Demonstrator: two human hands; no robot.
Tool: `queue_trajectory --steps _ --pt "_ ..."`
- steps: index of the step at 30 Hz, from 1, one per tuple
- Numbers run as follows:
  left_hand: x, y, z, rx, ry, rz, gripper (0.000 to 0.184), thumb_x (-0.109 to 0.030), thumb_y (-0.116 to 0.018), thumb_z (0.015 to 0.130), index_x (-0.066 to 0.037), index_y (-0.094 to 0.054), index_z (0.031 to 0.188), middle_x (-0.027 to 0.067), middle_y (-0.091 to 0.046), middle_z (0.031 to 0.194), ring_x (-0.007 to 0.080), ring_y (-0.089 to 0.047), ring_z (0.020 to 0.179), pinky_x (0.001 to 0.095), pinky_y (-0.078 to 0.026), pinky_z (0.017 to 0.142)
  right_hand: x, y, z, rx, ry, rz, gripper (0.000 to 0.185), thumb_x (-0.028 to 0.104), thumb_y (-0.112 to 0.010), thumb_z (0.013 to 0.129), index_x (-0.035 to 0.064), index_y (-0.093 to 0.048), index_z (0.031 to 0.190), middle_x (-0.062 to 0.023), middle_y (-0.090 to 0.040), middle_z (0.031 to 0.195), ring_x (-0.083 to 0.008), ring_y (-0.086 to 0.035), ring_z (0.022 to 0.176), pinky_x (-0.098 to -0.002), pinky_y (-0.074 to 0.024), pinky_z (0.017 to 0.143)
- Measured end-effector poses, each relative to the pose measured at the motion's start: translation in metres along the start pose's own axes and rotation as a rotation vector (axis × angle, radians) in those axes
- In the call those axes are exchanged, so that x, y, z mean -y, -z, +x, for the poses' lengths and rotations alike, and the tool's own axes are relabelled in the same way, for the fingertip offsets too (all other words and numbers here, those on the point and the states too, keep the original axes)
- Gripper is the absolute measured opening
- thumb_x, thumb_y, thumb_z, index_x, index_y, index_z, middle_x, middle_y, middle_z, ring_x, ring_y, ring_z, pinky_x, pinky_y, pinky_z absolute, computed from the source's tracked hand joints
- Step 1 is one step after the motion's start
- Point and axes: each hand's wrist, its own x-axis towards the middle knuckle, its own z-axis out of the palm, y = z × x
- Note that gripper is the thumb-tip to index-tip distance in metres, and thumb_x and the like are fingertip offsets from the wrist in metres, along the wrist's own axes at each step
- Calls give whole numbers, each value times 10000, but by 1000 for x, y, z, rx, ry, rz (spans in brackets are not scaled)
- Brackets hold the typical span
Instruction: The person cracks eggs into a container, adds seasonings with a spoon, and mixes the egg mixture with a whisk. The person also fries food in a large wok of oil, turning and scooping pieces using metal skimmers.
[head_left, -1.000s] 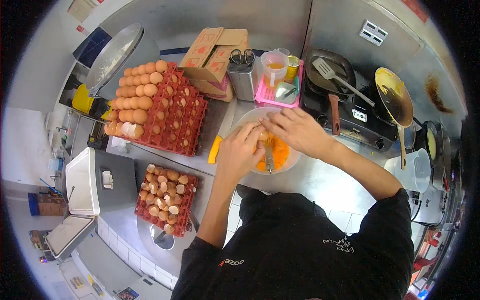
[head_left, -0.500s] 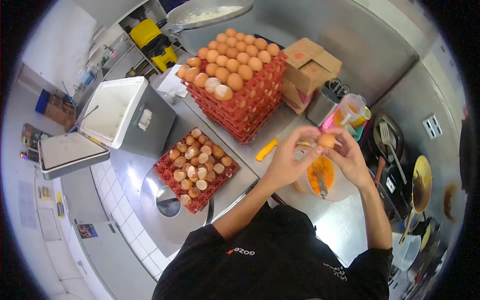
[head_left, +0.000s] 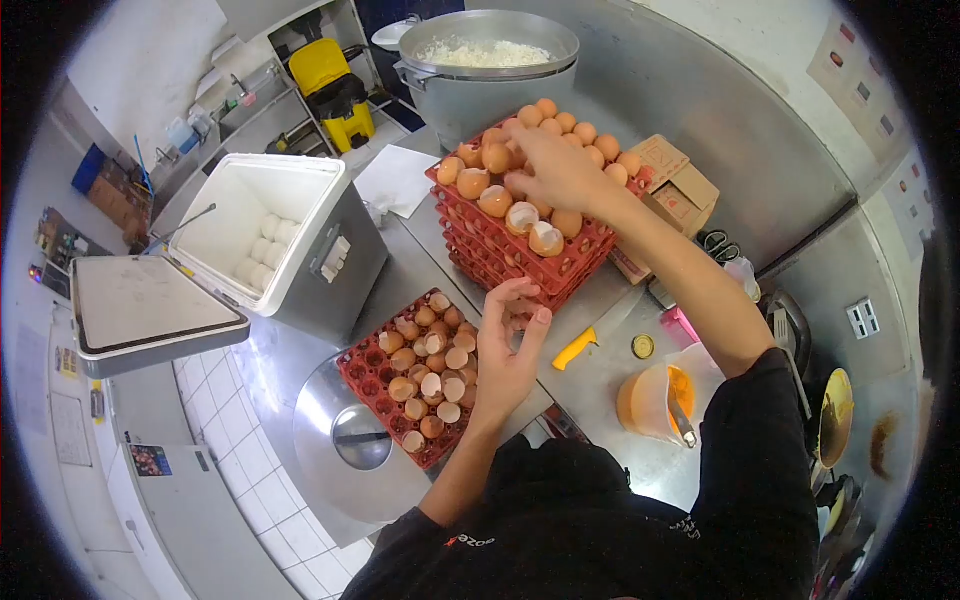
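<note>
My right hand [head_left: 565, 170] reaches over the eggs on top of a tall stack of red egg trays [head_left: 560, 275], fingers curled around an egg [head_left: 497, 157]. Cracked half shells [head_left: 545, 238] sit at the near corner of the stack. My left hand [head_left: 508, 345] is raised in front of the stack, its fingers apart and slightly bent, holding nothing. Below and left of it lies a red tray of empty eggshells [head_left: 430, 385]. A clear container of orange beaten egg [head_left: 650, 400] with a whisk [head_left: 682, 422] in it stands at the right.
A yellow-handled knife [head_left: 575, 350] and a round lid [head_left: 643, 346] lie on the steel counter. An open cooler [head_left: 350, 270] stands left. Behind the stack are a large pot [head_left: 490, 90] and a cardboard box [head_left: 685, 185]. Pans [head_left: 832, 415] are at the right.
The view has turned left. Both hands have left the container of egg; the right has moved to the egg stack, and the left has come away from the egg held half a second ago.
</note>
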Motion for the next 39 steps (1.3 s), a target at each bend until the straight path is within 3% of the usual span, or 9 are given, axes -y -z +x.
queue_trajectory --steps 4,15,17,21,24,28,31,36,39 --pt "11 13 4 3 32 12 418 -103 -699 1047 -47 -534 1427 81 -613 1309 162 -606 1094 325 -515 934 7 -8 13 310 -290 -364 553 139 -799 831 19 -555 1313 -195 -723 1121 -407 -725 1016 -503 -580 821" --pt "5 8 20 33 -22 102 416 -116 -743 1012 -35 -579 1385 86 -672 1242 153 -649 1014 302 -528 857 5 33 -3 148 -319 -112 651 266 -772 880 0 -519 1418 -142 -700 1217 -293 -720 1040 -419 -582 885" --pt "2 5 14 61 -43 175 424 -84 -718 1029 -32 -542 1410 81 -655 1254 141 -620 1016 301 -519 884 1 54 -38 -54 -542 1064 500 293 -632 1005 6 -552 1406 -127 -668 1260 -239 -683 1012 -367 -565 904" --pt "5 -23 -6 169 -50 176 402 -68 -719 1021 -20 -562 1388 79 -675 1220 134 -625 977 288 -514 858 15 97 -163 -196 -624 1510 431 314 -524 1086 24 -568 1402 -88 -653 1235 -189 -638 945 -324 -542 882" --pt "15 -60 -21 369 0 151 391 -61 -724 1009 -28 -582 1372 68 -694 1180 130 -637 963 290 -509 830 36 122 -282 -346 -797 1323 406 313 -550 1115 14 -572 1389 -63 -662 1137 -144 -619 898 -303 -541 820" --pt "37 -121 -37 630 -1 120 354 -81 -756 964 -52 -648 1300 63 -724 1115 154 -673 891 312 -499 758 48 133 -420 -325 -1061 288 301 216 -514 1146 36 -562 1382 -28 -583 969 -139 -597 882 -302 -507 841" --pt "52 -162 -54 874 -23 146 384 -95 -760 962 -41 -634 1321 97 -738 1145 170 -709 908 312 -515 763 66 145 -475 -277 -842 -258 308 132 -602 1075 -2 -568 1350 -156 -575 1087 -282 -633 1007 -360 -520 917" --pt "71 -210 -79 1002 -17 194 384 -116 -749 973 -47 -633 1333 104 -738 1154 188 -716 919 324 -526 772 74 117 -516 -476 -708 -396 364 55 -688 972 -2 -581 1316 -183 -576 1224 -347 -652 1046 -417 -552 907" --pt "70 -224 -83 1030 5 208 382 -113 -745 976 -47 -632 1335 101 -738 1148 199 -718 917 334 -534 784 75 111 -520 -258 -701 -428 395 29 -707 933 18 -558 1299 -190 -583 1248 -416 -665 1010 -480 -562 862"
